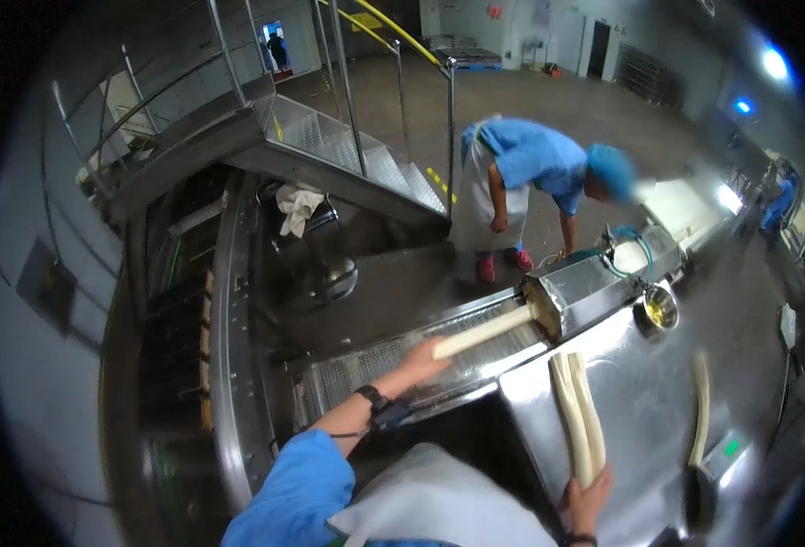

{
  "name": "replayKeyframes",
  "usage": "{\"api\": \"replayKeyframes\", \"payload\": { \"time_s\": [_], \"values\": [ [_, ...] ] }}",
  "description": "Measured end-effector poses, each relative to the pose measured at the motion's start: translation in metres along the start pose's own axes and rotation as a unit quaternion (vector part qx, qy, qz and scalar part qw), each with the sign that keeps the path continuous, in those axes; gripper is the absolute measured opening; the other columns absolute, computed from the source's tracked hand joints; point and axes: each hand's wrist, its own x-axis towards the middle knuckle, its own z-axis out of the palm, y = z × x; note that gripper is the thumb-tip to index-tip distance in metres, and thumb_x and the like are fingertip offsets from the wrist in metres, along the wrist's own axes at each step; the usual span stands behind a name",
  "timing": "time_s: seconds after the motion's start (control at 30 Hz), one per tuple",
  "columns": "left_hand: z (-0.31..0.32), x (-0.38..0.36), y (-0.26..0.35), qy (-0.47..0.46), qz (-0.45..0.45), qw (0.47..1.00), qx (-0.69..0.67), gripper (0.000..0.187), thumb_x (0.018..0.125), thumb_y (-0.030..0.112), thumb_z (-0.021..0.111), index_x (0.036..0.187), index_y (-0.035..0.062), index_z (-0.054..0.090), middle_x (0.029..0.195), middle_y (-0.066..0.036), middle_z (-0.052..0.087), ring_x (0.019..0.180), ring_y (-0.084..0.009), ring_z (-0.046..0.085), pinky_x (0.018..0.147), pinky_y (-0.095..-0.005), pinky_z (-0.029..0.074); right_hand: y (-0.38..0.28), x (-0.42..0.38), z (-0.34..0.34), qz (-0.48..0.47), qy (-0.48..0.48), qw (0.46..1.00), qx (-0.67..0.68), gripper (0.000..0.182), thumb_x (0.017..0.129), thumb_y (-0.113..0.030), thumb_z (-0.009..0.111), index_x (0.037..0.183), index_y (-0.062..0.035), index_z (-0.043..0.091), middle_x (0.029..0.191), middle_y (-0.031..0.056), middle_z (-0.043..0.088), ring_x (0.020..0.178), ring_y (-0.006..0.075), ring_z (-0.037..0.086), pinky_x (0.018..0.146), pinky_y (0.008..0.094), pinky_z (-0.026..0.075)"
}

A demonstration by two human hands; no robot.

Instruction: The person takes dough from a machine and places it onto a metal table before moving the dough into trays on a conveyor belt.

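My left hand [422,359] is closed round the near end of a long pale dough log [489,333]. The log's far end sits in the mouth of a metal machine [557,305], over a mesh conveyor [366,369]. On the steel table [644,410], two more dough logs [575,415] lie side by side. Their near ends are gripped in my right hand [589,497]; part of its fingers is hidden from view. Farther right lies a single thinner dough log [700,410], beside a scale-like device [728,448] with a green display.
A metal bowl [657,310] with yellow contents stands at the table's far edge. Beyond the conveyor, a co-worker in blue [530,155] bends toward the machine. Metal stairs [348,150] with railings rise at the upper left. A steel-edged machine line [229,365] runs along the left.
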Motion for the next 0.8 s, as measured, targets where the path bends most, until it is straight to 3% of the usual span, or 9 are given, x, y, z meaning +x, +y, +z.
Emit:
{"api": "replayKeyframes", "payload": {
  "time_s": [0.07,0.1,0.17,0.2,0.23,0.3,0.4,0.5,0.8],
  "values": [
    [-0.011,0.009,-0.041,0.177,0.106,0.947,0.245,0.053,0.078,0.027,0.065,0.125,0.0028,0.056,0.116,-0.023,0.062,0.108,-0.0357,0.059,0.092,-0.0408,0.046,-0.02,-0.021,-0.001,-0.005,0.022,1.0,-0.018,0.089,0.071,-0.026,0.07,0.144,0.0019,0.026,0.136,0.0305,0.036,0.121,0.0434,0.037,0.105,0.0548,0.026],
    [-0.009,0.029,-0.022,0.183,0.12,0.946,0.239,0.053,0.078,0.027,0.065,0.125,0.0028,0.056,0.116,-0.023,0.062,0.108,-0.0357,0.059,0.092,-0.0408,0.046,-0.018,-0.002,-0.011,-0.009,0.038,0.999,-0.02,0.089,0.071,-0.026,0.07,0.144,0.0019,0.026,0.136,0.0305,0.036,0.121,0.0434,0.037,0.105,0.0548,0.026],
    [-0.033,0.011,-0.024,0.021,-0.058,0.965,0.255,0.047,0.08,0.026,0.065,0.115,-0.0043,0.057,0.104,-0.025,0.064,0.098,-0.0372,0.062,0.082,-0.0412,0.049,-0.032,-0.025,0.001,-0.005,0.05,0.995,-0.084,0.089,0.071,-0.029,0.07,0.143,0.0011,0.027,0.136,0.0318,0.036,0.125,0.0443,0.036,0.106,0.0578,0.024],
    [-0.022,0.009,-0.02,0.014,-0.021,0.98,0.196,0.044,0.078,0.025,0.066,0.108,-0.005,0.058,0.099,-0.025,0.063,0.094,-0.0377,0.063,0.08,-0.044,0.048,-0.03,-0.018,-0.005,-0.005,0.059,0.994,-0.09,0.089,0.071,-0.029,0.07,0.143,0.0011,0.027,0.136,0.0318,0.036,0.125,0.0443,0.036,0.106,0.0578,0.024],
    [-0.016,0.006,-0.017,0.014,-0.047,0.978,0.201,0.048,0.076,0.025,0.068,0.115,-0.0011,0.056,0.102,-0.024,0.064,0.096,-0.0376,0.062,0.082,-0.0444,0.049,-0.035,-0.016,-0.004,-0.006,0.039,0.992,-0.118,0.088,0.07,-0.03,0.07,0.143,-0.0024,0.03,0.137,0.032,0.035,0.127,0.044,0.034,0.107,0.0587,0.022],
    [0.019,0.015,-0.056,0.216,0.147,0.928,0.265,0.041,0.078,0.022,0.063,0.115,0.0061,0.057,0.102,-0.021,0.065,0.094,-0.0398,0.062,0.083,-0.0469,0.049,-0.04,-0.008,-0.005,-0.001,0.022,0.989,-0.146,0.087,0.07,-0.032,0.07,0.143,-0.006,0.033,0.138,0.0322,0.034,0.13,0.0437,0.032,0.109,0.0597,0.02],
    [0.016,0.004,-0.02,0.129,-0.003,0.951,0.281,0.043,0.078,0.019,0.063,0.118,0.006,0.054,0.101,-0.021,0.065,0.097,-0.0393,0.062,0.084,-0.0471,0.049,-0.044,0.004,0.0,-0.02,-0.019,0.989,-0.143,0.083,0.068,-0.035,0.071,0.142,-0.014,0.039,0.141,0.0316,0.032,0.134,0.0426,0.028,0.111,0.06,0.014],
    [0.016,-0.005,-0.006,0.084,-0.054,0.963,0.251,0.042,0.077,0.016,0.063,0.117,0.0059,0.053,0.103,-0.022,0.064,0.097,-0.0402,0.061,0.084,-0.0472,0.049,-0.054,0.021,-0.002,-0.003,-0.04,0.992,-0.12,0.078,0.068,-0.035,0.07,0.139,-0.0172,0.043,0.14,0.0309,0.033,0.133,0.0429,0.029,0.111,0.0598,0.015],
    [0.037,-0.056,-0.032,0.163,-0.012,0.966,0.202,0.04,0.077,0.011,0.065,0.116,0.0098,0.054,0.104,-0.02,0.064,0.097,-0.0394,0.061,0.085,-0.0466,0.048,-0.041,0.032,0.019,-0.056,0.01,0.998,-0.041,0.069,0.062,-0.027,0.067,0.129,-0.0144,0.055,0.136,0.0311,0.037,0.124,0.0464,0.037,0.106,0.0517,0.029]
  ]
}}
